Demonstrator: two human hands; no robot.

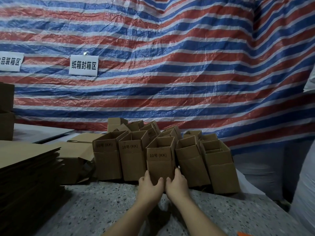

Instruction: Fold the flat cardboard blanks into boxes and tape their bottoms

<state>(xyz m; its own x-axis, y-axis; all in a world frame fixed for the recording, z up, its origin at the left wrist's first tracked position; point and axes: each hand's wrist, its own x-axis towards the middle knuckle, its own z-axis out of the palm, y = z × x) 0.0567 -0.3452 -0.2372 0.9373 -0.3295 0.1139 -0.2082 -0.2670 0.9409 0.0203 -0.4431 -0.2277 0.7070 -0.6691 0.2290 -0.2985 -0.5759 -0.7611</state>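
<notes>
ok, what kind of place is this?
Likely a makeshift packing or warehouse area: rows of folded boxes on the floor, a stack of flat blanks, a striped tarp as backdrop with a paper sign.

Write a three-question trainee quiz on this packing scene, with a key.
1. True or false: both hands grip the same box.
2. Where does the stack of flat blanks lie? A) left of the hands B) right of the hands C) behind the tarp
3. Fill in: the open tops of the folded boxes in the row face ____.

Key:
1. True. The left hand and right hand hold its lower sides, thumbs on the front.
2. A.
3. Up.
</notes>
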